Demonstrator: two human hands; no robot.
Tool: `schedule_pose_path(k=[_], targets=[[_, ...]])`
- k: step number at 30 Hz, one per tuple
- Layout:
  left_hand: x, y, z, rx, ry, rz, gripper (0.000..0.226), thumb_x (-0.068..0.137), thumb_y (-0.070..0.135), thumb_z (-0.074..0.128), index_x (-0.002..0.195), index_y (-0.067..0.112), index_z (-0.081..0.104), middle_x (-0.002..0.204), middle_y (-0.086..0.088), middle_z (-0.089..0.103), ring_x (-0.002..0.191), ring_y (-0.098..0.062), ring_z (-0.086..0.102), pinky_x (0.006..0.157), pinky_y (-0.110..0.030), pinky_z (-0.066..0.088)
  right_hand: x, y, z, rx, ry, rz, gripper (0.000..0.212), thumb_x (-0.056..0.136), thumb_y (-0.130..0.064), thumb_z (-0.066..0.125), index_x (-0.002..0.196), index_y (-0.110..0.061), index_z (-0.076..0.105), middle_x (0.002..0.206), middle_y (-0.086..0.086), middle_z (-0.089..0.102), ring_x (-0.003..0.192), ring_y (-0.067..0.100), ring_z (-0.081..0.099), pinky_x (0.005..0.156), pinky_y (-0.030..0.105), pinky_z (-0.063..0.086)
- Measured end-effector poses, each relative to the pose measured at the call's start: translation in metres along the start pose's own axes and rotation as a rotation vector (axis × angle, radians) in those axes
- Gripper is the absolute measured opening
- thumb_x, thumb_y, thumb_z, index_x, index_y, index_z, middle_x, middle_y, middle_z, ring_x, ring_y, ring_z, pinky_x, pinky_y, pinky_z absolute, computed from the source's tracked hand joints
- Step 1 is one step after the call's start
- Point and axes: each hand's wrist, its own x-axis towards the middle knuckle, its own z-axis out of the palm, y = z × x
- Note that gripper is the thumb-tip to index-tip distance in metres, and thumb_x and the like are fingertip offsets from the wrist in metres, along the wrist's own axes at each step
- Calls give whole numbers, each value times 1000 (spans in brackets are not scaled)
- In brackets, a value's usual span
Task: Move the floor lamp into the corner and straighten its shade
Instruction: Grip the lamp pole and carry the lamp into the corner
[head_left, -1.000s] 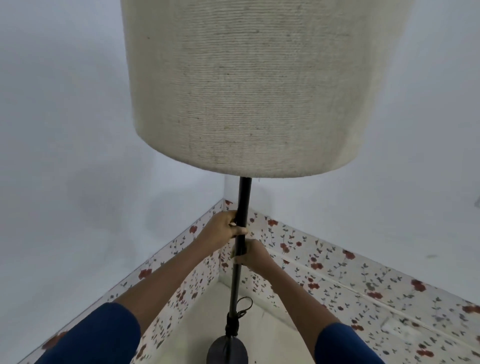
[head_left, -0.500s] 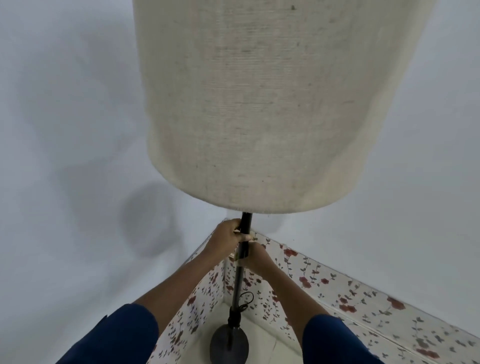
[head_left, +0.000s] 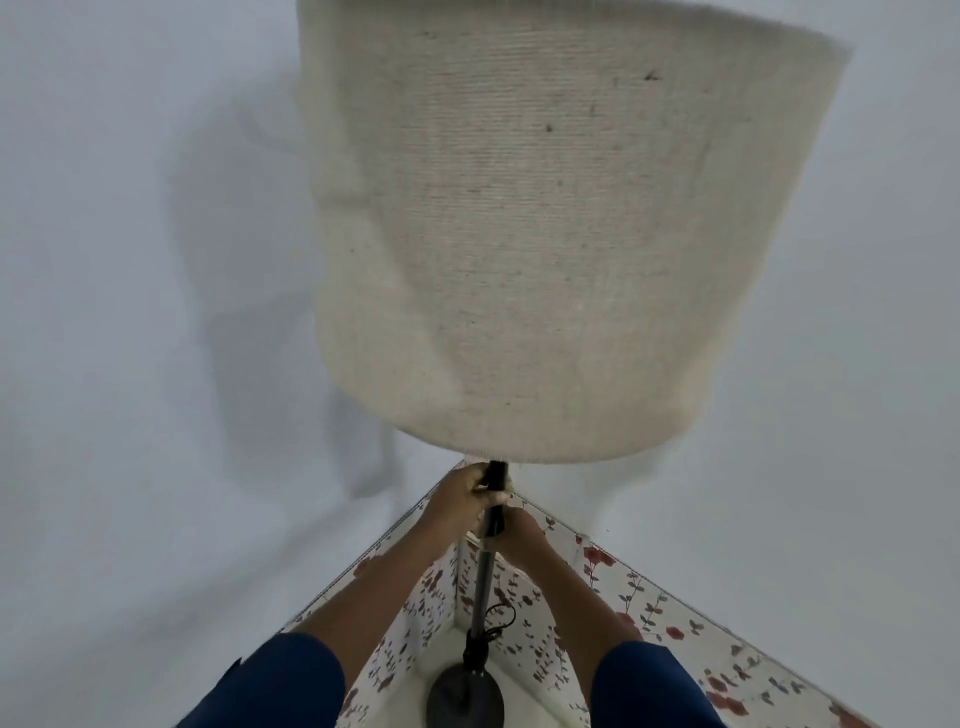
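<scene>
While gripped, lamp shade (head_left: 545, 249) creased, askew.

shade (head_left: 545, 249) top cut off, pole (head_left: 485, 566) top hidden behind shade, base (head_left: 462, 701) cropped below

Shade (head_left: 545, 234) upper centre, over pole (head_left: 485, 566); base (head_left: 465, 701) bottom centre in corner; L hand (head_left: 462, 499) above R hand (head_left: 522, 535) on pole.

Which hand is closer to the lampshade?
The left hand. It grips the pole just under the lampshade; the right hand grips lower down.
</scene>
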Motion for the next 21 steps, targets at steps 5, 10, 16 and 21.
schedule_pose_path(k=[5,10,16,21], targets=[[10,1,2,-24,-9,1,28,81,6,61,109,0,62,117,-18,67,111,-25,61,104,-36,42,8,4,-6,41,-6,2,11,77,-6,59,85,-13,55,73,-4,56,76,15,56,61,17,43],[18,-4,4,-35,-18,8,28,81,7,62,108,3,63,116,-16,68,108,-21,62,105,-37,42,9,6,-7,59,-13,8,22,74,-4,59,66,-22,51,67,-7,53,65,9,52,55,15,38],[15,0,3,-28,-35,9,38,82,7,61,120,5,58,124,-12,63,115,-21,58,105,-33,40,-3,3,-18,175,16,-46,16,71,1,59,68,-14,53,64,-4,52,61,10,49,58,21,40],[4,8,-4,-52,3,49,46,83,8,60,128,5,50,129,-10,57,113,-20,55,98,-30,43,-30,1,-44,413,56,-117,28,71,6,62,96,-5,57,82,2,62,69,13,58,58,18,46]])
